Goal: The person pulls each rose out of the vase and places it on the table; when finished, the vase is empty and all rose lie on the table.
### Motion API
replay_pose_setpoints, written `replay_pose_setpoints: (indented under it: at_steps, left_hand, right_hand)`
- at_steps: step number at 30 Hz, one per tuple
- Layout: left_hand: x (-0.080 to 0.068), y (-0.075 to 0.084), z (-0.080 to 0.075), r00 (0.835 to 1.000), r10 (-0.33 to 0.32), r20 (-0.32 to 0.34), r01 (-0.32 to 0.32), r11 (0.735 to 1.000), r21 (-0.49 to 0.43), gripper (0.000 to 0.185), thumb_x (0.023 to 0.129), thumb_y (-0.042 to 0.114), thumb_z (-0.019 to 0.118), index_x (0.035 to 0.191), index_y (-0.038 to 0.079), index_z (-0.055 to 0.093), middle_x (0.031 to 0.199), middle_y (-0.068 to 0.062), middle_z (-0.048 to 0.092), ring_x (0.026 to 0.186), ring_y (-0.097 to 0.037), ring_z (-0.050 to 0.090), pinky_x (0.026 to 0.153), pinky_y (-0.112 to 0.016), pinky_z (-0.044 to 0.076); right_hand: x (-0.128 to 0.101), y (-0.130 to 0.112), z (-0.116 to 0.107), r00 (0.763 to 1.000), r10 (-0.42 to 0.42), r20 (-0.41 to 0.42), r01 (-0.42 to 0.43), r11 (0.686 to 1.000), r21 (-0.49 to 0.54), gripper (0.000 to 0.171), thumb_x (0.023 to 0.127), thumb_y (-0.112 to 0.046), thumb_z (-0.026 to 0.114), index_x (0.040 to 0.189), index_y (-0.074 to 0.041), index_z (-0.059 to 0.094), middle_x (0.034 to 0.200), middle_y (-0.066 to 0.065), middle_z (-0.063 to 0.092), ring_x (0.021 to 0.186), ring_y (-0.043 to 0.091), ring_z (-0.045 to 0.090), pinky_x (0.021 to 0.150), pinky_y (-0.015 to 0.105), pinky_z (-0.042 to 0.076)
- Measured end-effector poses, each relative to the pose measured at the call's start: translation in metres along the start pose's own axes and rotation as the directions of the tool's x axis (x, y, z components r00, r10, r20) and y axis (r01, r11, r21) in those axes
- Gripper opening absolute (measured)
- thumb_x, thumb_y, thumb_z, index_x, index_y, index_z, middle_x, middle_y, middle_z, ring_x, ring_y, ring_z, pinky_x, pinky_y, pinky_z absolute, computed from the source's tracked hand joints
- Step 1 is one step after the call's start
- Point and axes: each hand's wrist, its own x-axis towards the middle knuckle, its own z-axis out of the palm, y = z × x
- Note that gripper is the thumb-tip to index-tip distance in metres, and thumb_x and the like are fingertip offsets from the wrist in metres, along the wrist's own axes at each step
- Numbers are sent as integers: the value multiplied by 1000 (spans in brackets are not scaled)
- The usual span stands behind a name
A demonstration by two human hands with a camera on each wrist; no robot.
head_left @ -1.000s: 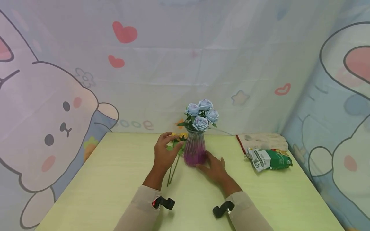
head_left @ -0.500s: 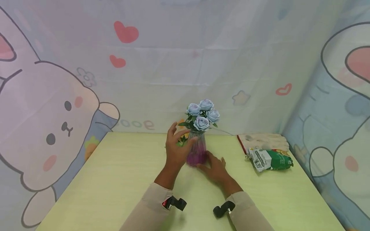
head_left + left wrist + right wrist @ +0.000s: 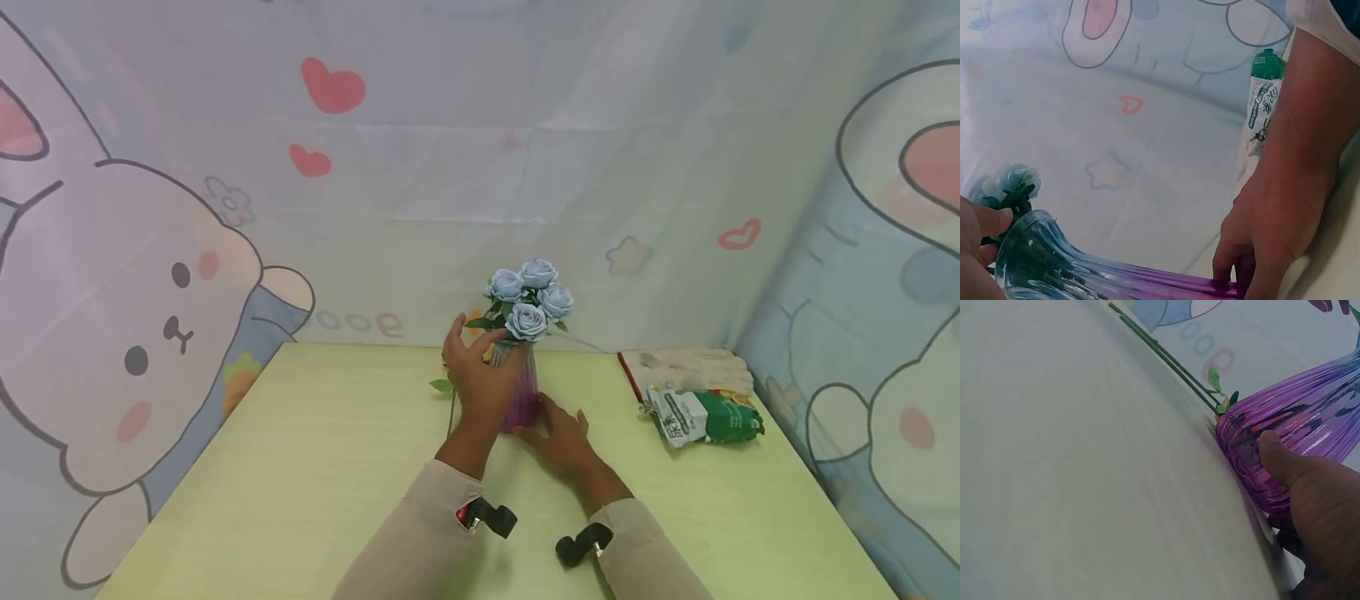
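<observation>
A ribbed glass vase [image 3: 522,407], clear above and purple below, stands upright on the table with several pale blue roses [image 3: 527,321] in it. My right hand [image 3: 562,437] holds its base; in the right wrist view the thumb [image 3: 1279,459] lies on the purple glass. My left hand [image 3: 483,379] is at the vase's neck, just under the roses, fingers spread and gently bent. In the left wrist view its thumb [image 3: 991,219] is right at the rim by the green leaves. Flower stems [image 3: 1166,362] lie on the table beyond the vase, their yellow blooms mostly hidden.
At the right of the table [image 3: 360,417] lie a green and white packet [image 3: 705,415] and pale gloves [image 3: 686,367] with a red edge. A printed cloth [image 3: 465,192] with hearts and rabbits hangs behind and at the sides.
My left hand has moved right, from beside the yellow flowers to the vase's neck, and now covers part of the vase. My right hand stays at the base.
</observation>
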Motion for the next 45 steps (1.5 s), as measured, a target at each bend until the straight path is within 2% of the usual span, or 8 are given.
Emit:
replay_pose_setpoints:
  at_steps: [6, 13, 22, 28, 30, 35, 39, 45]
  left_hand:
    - [0, 6, 15, 994, -70, -82, 75, 995, 60, 28, 70, 42, 89, 91, 25, 80, 148, -4, 47, 140, -33, 34, 105, -62, 35]
    - [5, 8, 20, 995, -60, -81, 65, 997, 52, 22, 75, 37, 86, 87, 19, 80, 143, -4, 51, 138, -34, 35, 106, -64, 30]
    - [17, 13, 6, 990, 70, -126, -60, 995, 80, 22, 84, 33, 79, 84, 12, 79, 134, -9, 54, 129, -35, 40, 95, -59, 35]
    - [29, 21, -8, 986, 149, -70, -151, 988, -24, 17, 89, 22, 74, 87, 5, 77, 103, -12, 49, 99, -28, 50, 86, -44, 49]
    - [33, 20, -11, 981, 183, -60, -186, 981, -57, 16, 89, 16, 72, 82, 2, 73, 94, -11, 49, 87, -26, 55, 74, -36, 53]
    - [43, 20, -17, 964, 258, -60, -261, 964, -56, 16, 93, 7, 60, 79, 2, 65, 83, -12, 63, 67, -25, 64, 59, -31, 54]
    - [46, 23, -22, 981, 190, 44, -187, 979, -77, 15, 101, 14, 52, 101, 6, 65, 92, -13, 68, 66, -24, 71, 57, -32, 55]
    - [47, 23, -23, 987, 57, 151, -34, 987, -155, 39, 103, 50, 46, 126, 19, 54, 88, -16, 74, 57, -27, 73, 48, -31, 56]
  right_hand:
    - [-5, -2, -3, 1000, 1, 8, -1, 1000, 14, 86, 92, -60, 60, 155, -10, 32, 157, 8, 40, 147, 28, 38, 118, 69, -1]
    - [-5, -5, -5, 1000, -17, -21, 17, 1000, 21, 86, 91, -61, 60, 154, -8, 34, 155, 10, 44, 145, 30, 41, 118, 69, 1]
    - [-4, -2, -2, 1000, -18, -10, 18, 1000, 3, 87, 92, -60, 60, 156, -9, 31, 157, 8, 40, 147, 28, 38, 118, 68, 2]
    - [-4, -1, -2, 1000, -24, 0, 24, 1000, 18, 90, 90, -66, 57, 156, -11, 30, 158, 7, 39, 148, 26, 37, 118, 68, 1]
    - [-4, 0, -2, 1000, -19, 5, 19, 1000, 13, 91, 90, -68, 56, 157, -12, 29, 158, 6, 39, 148, 26, 37, 119, 67, 1]
    - [-2, 0, 0, 1000, -25, -5, 25, 1000, 8, 91, 90, -66, 58, 157, -12, 30, 157, 5, 41, 146, 27, 40, 118, 68, 2]
    - [0, 0, 0, 999, -32, -15, 32, 999, 9, 88, 90, -64, 60, 156, -14, 31, 155, 5, 45, 144, 26, 43, 118, 68, 2]
    - [0, 0, 0, 1000, -23, -13, 23, 1000, 8, 89, 88, -65, 61, 156, -14, 32, 154, 4, 45, 144, 27, 44, 118, 68, 2]
